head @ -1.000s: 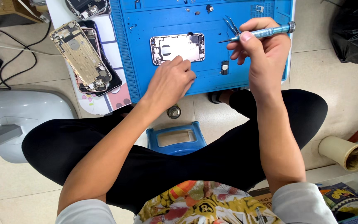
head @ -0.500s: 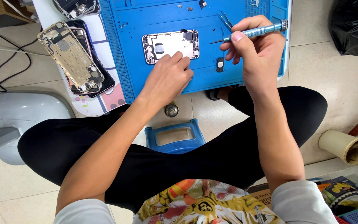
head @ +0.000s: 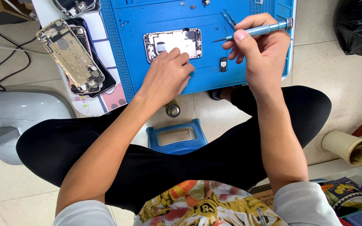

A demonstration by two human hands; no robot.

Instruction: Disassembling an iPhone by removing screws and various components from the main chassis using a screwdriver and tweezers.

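Opened phone shell (head: 172, 43) lies upper centre of frame on the blue work mat (head: 139, 62), back exposed, insides mostly stripped. Left hand (head: 166, 77) rests on its lower edge, fingers curled, pinning it down. Right hand (head: 258, 52) is clamped on a slim screwdriver (head: 256, 30), tip hovering just right of the shell. Small loose part (head: 223, 63) beside it. Judged mid-disassembly; reassembly not begun.

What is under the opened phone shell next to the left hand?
The opened phone shell lies flat on a blue work mat, with the left hand at its lower edge. The mat directly beneath the shell is covered, so nothing more shows there.
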